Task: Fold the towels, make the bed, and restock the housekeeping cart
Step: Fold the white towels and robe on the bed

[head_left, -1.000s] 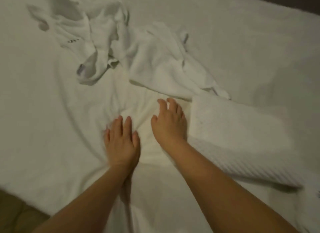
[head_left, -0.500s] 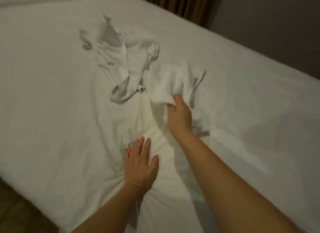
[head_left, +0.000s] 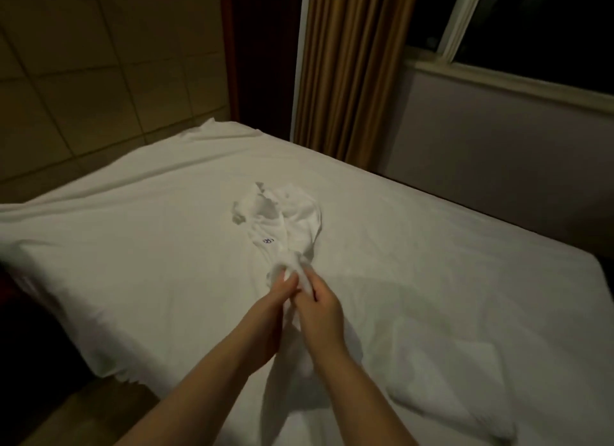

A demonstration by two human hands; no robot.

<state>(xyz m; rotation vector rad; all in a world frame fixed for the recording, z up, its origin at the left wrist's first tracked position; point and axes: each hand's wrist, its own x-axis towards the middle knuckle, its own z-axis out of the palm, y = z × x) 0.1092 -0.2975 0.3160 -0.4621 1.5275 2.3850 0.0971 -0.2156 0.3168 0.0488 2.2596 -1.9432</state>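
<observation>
Left hand and right hand, fingers curled, both pinch a bunched edge of a white towel at frame centre. Its body hangs toward 6 o'clock. A crumpled towel lies touching at 12 o'clock, a folded towel at 4 o'clock. Risk: lifting may drag the crumpled towel, and the bunched grip may give uneven corners.

Room dimly lit. Left wall is faced in large pale tiles. A brown pleated curtain hangs between a dark vertical panel and the window, whose glass shows black. Plain grey wall sits below the light sill. The floor appears brown, possibly tiled. The bed carries a white sheet.
</observation>
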